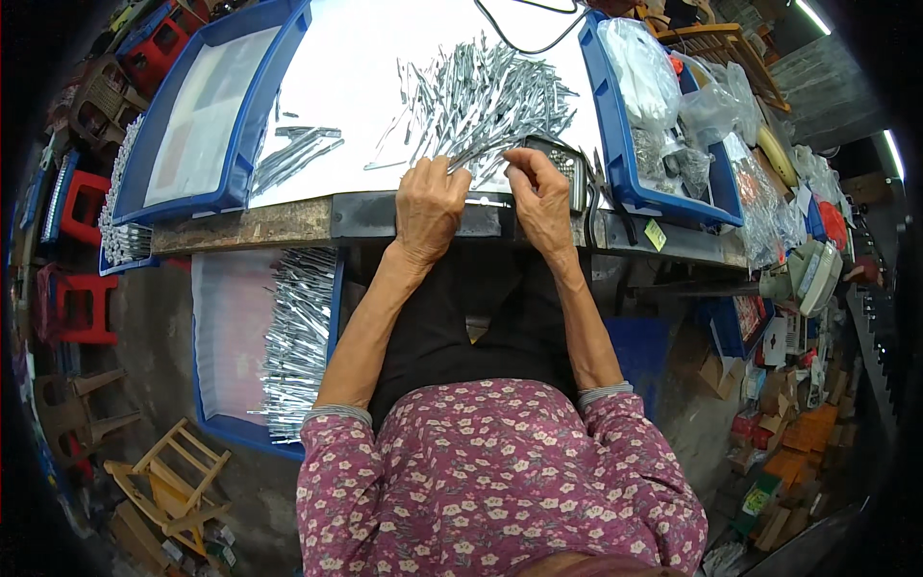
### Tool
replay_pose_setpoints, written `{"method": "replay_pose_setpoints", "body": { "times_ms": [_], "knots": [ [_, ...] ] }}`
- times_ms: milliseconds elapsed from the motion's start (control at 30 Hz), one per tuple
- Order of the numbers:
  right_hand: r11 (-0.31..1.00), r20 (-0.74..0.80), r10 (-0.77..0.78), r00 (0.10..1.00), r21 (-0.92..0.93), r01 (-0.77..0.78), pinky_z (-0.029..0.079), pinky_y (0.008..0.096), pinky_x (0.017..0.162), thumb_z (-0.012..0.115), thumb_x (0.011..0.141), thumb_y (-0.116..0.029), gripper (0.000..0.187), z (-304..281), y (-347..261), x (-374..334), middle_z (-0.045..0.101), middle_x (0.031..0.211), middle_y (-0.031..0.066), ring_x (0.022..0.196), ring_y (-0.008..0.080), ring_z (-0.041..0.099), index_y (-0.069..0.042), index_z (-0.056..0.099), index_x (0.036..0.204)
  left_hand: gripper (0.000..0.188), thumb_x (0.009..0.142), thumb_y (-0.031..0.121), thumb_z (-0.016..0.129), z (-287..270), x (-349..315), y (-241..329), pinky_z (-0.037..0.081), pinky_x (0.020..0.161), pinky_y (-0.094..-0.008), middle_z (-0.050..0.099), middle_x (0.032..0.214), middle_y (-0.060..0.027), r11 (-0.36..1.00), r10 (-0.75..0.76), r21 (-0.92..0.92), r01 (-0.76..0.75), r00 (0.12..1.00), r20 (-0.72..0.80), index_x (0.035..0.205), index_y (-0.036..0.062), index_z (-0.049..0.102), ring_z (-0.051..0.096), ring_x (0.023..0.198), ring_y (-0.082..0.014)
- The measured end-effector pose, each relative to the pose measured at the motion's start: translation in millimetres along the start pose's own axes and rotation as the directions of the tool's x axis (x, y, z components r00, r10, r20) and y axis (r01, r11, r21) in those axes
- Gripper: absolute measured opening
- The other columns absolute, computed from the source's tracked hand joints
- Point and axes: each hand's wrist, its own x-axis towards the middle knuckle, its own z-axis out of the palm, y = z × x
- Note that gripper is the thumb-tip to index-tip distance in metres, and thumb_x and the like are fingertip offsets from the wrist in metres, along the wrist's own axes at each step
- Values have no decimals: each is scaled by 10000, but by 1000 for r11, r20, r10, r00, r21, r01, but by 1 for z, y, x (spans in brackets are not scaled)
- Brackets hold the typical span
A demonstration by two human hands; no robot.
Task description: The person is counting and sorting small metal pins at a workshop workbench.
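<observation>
A heap of thin silvery metal strips is spread over the white tabletop. At the heap's near edge, my left hand is closed, its fingers curled around the ends of some strips. My right hand faces it a short way to the right, thumb and forefinger bent together in a pinch beside the same strips. Whatever lies between those fingertips is too small to make out. A smaller bunch of strips lies apart on the left. Just behind my right hand is a metal-framed box-like piece.
Blue trays stand left and right, the right one holding plastic bags. Pliers-like tools lie beside it. Below the table edge, another blue tray holds many strips. A black cable crosses the back.
</observation>
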Motion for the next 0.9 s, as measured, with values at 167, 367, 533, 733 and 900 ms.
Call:
{"method": "replay_pose_setpoints", "body": {
  "times_ms": [167,367,533,733,900],
  "knots": [
    [997,14,-1,1000,72,0,401,208,568,499,832,-23,185,6,-8,5,547,764,5,648,55,475,14,573,998,77,628,85,550,1,2,1,384,518,-300,456,687,-64,985,26,166,-42,995,96,588,72,485,489,668,-200],
    [998,108,-59,992,-4,59,384,215,532,498,823,-22,210,13,-6,18,521,691,0,605,54,451,2,572,1018,58,649,52,550,2,1,5,444,533,-282,494,744,-75,981,-25,194,-13,981,193,622,45,499,524,696,-201],
    [998,127,-49,991,-20,52,429,298,532,473,795,-14,202,16,-8,16,602,734,132,567,170,540,42,566,965,49,651,27,553,2,0,5,454,554,-286,491,739,-80,983,-48,181,13,980,191,636,43,510,525,693,-210],
    [990,111,51,992,122,-65,409,220,554,510,807,-35,207,10,-15,12,559,710,34,619,75,503,25,565,997,37,653,12,550,2,-2,-2,460,577,-318,497,733,-88,994,-98,72,88,982,159,661,35,522,531,709,-238],
    [971,15,133,991,199,-133,421,194,643,527,824,-41,211,-11,-7,4,579,778,26,711,71,540,40,556,1017,157,630,-50,518,-7,5,-21,455,622,-369,542,720,-109,923,-284,-246,296,955,84,723,59,584,539,738,-289]
  ]
}}
